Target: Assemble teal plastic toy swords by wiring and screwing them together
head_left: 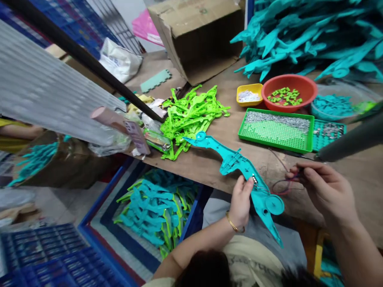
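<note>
My left hand grips a long turquoise plastic toy bow half near its middle, thumb by a small metal-and-black part set in the shell. The piece lies slanted over the table's front edge, its inner ribs facing up. My right hand is closed in a pinch on thin red and dark wires, to the right of the shell. These wires loop across toward the small part. Exactly where their ends sit is hidden by my fingers.
Lime-green shells lie piled on the table. Behind are a green tray of screws, a red bowl, a yellow dish, a cardboard box and heaped turquoise shells. A blue crate holds assembled pieces; a dark pole crosses the left.
</note>
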Demonstrator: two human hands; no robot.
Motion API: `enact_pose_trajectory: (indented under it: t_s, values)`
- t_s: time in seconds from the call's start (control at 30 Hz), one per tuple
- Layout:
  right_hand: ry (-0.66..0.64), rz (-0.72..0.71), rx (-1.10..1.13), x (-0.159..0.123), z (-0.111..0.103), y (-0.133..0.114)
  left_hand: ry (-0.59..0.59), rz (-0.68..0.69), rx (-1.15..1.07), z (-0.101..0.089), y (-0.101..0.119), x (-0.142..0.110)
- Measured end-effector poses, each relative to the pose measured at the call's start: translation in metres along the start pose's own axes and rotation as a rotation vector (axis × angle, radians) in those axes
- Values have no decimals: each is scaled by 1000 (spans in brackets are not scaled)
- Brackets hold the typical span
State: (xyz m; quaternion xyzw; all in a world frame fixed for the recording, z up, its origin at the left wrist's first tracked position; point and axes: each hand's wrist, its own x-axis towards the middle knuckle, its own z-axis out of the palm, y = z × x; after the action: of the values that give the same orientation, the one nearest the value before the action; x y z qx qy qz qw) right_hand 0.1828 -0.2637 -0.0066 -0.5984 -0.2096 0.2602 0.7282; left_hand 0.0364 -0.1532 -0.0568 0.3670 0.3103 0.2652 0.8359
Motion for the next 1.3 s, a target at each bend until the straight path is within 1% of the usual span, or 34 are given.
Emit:
enact_pose_trajectory:
  t_s: [0.1, 0.3, 0.37, 0.47, 0.53, 0.6, 0.63, 0.7, 0.73, 0.77, 0.8, 0.83, 0.87, 0.9, 0.93, 0.97, 1.03, 1.07, 1.1, 1.13, 1.17, 1.2, 1.23, 1.27, 1.3]
  values:
    - [15, -23, 15, -1, -2, 1, 4, -15, 3, -2, 3, -2]
    - [-27, -23, -9, -1, 1, 2, 39, -17, 28, -9, 14, -1]
    - [-53, -20, -17, -2, 6, 1, 44, 8, 60, -13, 16, -2]
    - [-82, -11, -33, -1, 20, -1, 62, 33, 125, -19, 17, -2]
    - [-108, -36, -119, 2, 27, -2, 75, 45, 167, -23, 17, -2]
    - [-126, -128, -276, 4, 26, -4, 95, 75, 198, -30, 20, -1]
    - [-99, -183, -364, 3, 22, -7, 108, 95, 212, -34, 23, 0]
    - [47, -243, -540, -3, 5, -12, 145, 130, 244, -46, 29, 0]
    - [124, -221, -626, -10, -5, -14, 168, 141, 262, -53, 33, 0]
    - [151, -161, -713, -19, -14, -14, 189, 147, 279, -60, 37, -1]
    - [102, -79, -800, -29, -22, -12, 206, 147, 293, -66, 40, -2]
    - [-20, 12, -882, -41, -27, -8, 216, 142, 308, -71, 42, -4]
    - [-180, 96, -952, -53, -29, 0, 221, 133, 323, -75, 44, -6]
    - [-330, 166, -1014, -65, -27, 10, 220, 123, 338, -79, 46, -8]
    - [-436, 216, -1075, -76, -22, 24, 220, 115, 351, -81, 46, -10]
    - [-480, 251, -1132, -86, -14, 40, 220, 109, 364, -82, 47, -11]
    - [-458, 307, -1174, -98, 6, 71, 232, 106, 377, -82, 47, -13]
    - [-456, 328, -1124, -101, 15, 84, 242, 108, 373, -82, 47, -14]
    - [-483, 336, -1028, -102, 22, 92, 249, 112, 367, -82, 47, -14]
    - [-533, 332, -906, -101, 26, 94, 254, 115, 360, -82, 48, -14]
    - [-581, 317, -791, -99, 27, 89, 254, 120, 352, -83, 48, -14]
    - [-608, 286, -713, -96, 24, 78, 250, 125, 344, -84, 48, -15]
    - [-588, 236, -689, -93, 19, 61, 243, 132, 336, -84, 48, -15]
    - [-516, 172, -722, -90, 12, 39, 236, 137, 327, -85, 48, -15]
    - [-387, 76, -787, -88, 3, 16, 231, 142, 314, -85, 47, -16]
